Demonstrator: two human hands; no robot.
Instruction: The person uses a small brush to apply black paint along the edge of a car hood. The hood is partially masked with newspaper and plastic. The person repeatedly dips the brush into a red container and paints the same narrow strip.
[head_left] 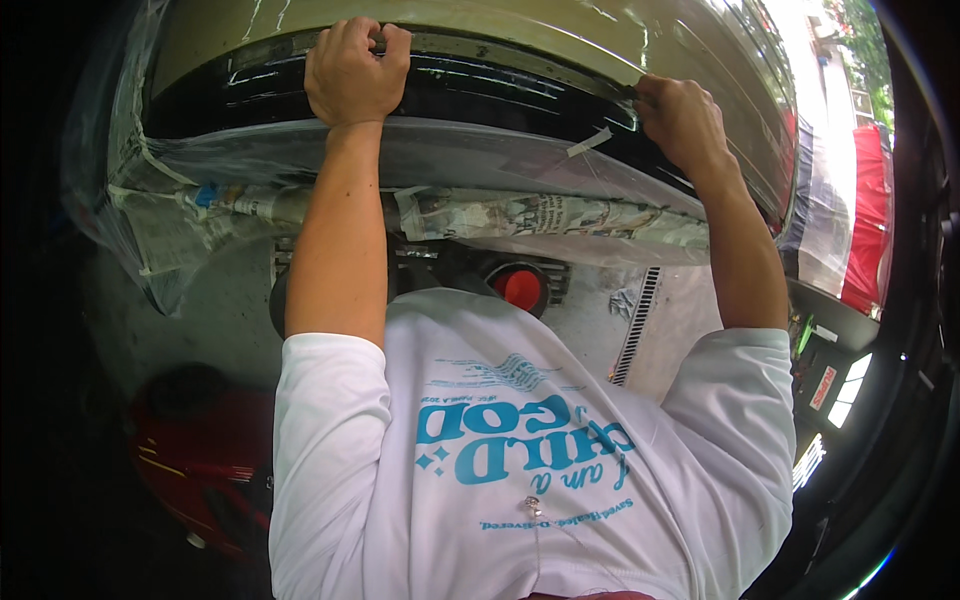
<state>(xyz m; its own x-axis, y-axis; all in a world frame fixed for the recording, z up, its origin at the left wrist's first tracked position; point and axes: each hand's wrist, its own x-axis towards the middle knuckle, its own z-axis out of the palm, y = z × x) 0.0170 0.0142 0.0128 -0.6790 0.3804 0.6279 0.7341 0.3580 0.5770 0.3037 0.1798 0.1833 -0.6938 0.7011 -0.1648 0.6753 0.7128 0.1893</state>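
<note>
A glossy gold-beige vehicle panel [560, 30] curves across the top, with a black glossy band [480, 90] below it. Between the two runs a long, thin, dull dark strip [500, 55]. My left hand [355, 75] is closed in a fist over this strip, left of the middle, its thumb and forefinger pinched at it. Farther right, my right hand [685, 120] has its fingers closed at the strip's right end, by the panel's edge. The fingertips of both hands are partly hidden.
Newspaper masking [560, 215] and clear plastic sheeting [150, 230] hang along the vehicle's near side. A short pale tape piece [588, 143] sticks to the surface below the black band. Below are a round red-centred object [520, 288], a floor grate [635, 325] and a red vehicle [215, 450].
</note>
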